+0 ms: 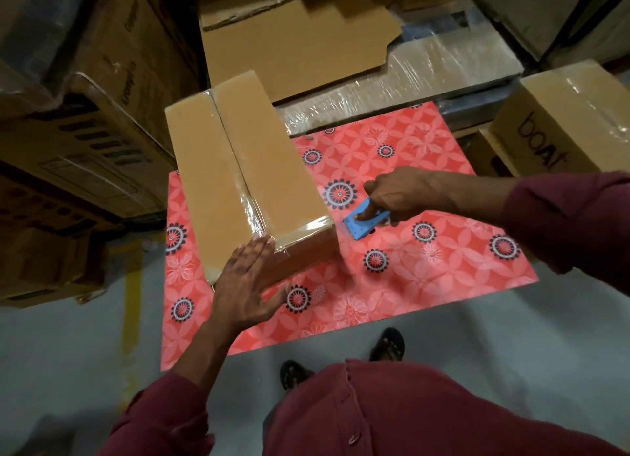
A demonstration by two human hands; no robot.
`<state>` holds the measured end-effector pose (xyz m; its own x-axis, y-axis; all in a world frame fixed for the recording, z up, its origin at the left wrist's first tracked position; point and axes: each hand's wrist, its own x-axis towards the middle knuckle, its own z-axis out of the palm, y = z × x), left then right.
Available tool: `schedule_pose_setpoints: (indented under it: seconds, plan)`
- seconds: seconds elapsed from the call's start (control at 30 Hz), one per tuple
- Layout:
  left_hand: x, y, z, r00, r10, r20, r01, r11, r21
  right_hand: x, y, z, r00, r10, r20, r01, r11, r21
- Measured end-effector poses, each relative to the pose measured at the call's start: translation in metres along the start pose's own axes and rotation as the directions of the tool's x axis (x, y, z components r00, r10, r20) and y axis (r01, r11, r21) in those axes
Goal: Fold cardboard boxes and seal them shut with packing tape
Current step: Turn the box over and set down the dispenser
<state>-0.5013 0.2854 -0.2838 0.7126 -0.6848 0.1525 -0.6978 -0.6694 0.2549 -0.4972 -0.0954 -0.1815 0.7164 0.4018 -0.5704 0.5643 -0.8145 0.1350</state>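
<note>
A long brown cardboard box (pixel 238 162) lies on a red flowered table (pixel 392 285), its top flaps closed and clear tape running along the centre seam and over the near end. My left hand (pixel 247 281) presses flat with straight fingers against the box's near end. My right hand (pixel 392 193) grips a blue tape dispenser (pixel 363 222) just right of the box's near corner. A faint strand of clear tape stretches from the dispenser toward the box.
Flat cardboard sheets (pixel 293 43) and a plastic-wrapped bundle (pixel 426 77) lie behind the table. A taped "boat" box (pixel 566 121) stands at the right. Stacked large cartons (pixel 85 114) wall the left side. My sandalled feet (pixel 387 345) stand on the grey floor.
</note>
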Motion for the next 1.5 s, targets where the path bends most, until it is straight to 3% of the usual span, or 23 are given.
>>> schedule_pose_setpoints:
  seconds: [0.2,0.37,0.43,0.5,0.57,0.67,0.8,0.93,1.03,1.13,1.27,1.37,1.43,1.5]
  plan:
    - [0.003,0.002,-0.004,0.998,-0.031,0.056,0.03,1.0,0.008,0.028,-0.017,-0.005,0.997,0.006,-0.081,-0.004,1.0,0.026]
    - [0.009,0.009,-0.017,0.986,-0.092,0.139,0.087,0.995,0.04,0.041,-0.013,0.04,0.998,0.002,0.069,0.004,0.997,-0.079]
    - [0.019,0.018,-0.028,0.983,-0.122,0.14,0.114,0.992,0.061,0.044,-0.002,0.064,0.997,-0.06,0.053,0.061,0.998,-0.015]
    - [0.036,0.029,-0.036,0.988,-0.125,0.087,0.115,0.987,0.109,0.051,0.009,0.076,0.991,-0.115,0.074,0.102,0.983,0.155]
    - [0.062,0.038,-0.038,0.997,-0.055,0.054,0.048,0.992,0.121,0.062,0.018,0.085,0.983,-0.144,0.117,0.096,0.933,0.348]
    - [0.113,0.053,-0.036,0.976,0.116,0.186,-0.129,0.99,0.06,0.082,0.029,0.106,0.969,-0.139,0.202,0.005,0.834,0.551]
    - [0.167,0.06,-0.02,0.861,0.286,0.42,-0.365,0.923,0.12,0.101,0.046,0.119,0.955,-0.129,0.267,-0.077,0.763,0.642]
    - [0.188,0.052,-0.012,0.775,0.361,0.518,-0.486,0.865,0.124,0.118,0.065,0.127,0.927,-0.208,0.312,-0.112,0.641,0.759]
    - [0.197,0.054,-0.01,0.717,0.4,0.571,-0.583,0.793,0.177,0.133,0.072,0.14,0.934,-0.151,0.325,-0.158,0.64,0.752]
    - [0.203,0.056,-0.008,0.687,0.369,0.626,-0.609,0.762,0.219,0.113,0.07,0.137,0.949,-0.166,0.269,-0.072,0.715,0.695]
    - [0.208,0.059,-0.004,0.666,0.352,0.658,-0.614,0.76,0.214,0.088,0.062,0.124,0.977,-0.053,0.205,-0.068,0.838,0.541]
    - [0.208,0.057,-0.002,0.667,0.344,0.661,-0.548,0.827,0.123,0.085,0.04,0.119,0.952,0.11,0.286,-0.274,0.727,0.63]
    - [0.206,0.05,0.001,0.702,0.389,0.597,-0.481,0.877,-0.005,0.075,0.026,0.123,0.957,0.22,0.189,-0.289,0.758,0.584]
    - [0.203,0.044,0.004,0.776,0.401,0.487,-0.375,0.914,-0.155,0.071,0.01,0.133,0.915,0.402,0.042,-0.358,0.755,0.549]
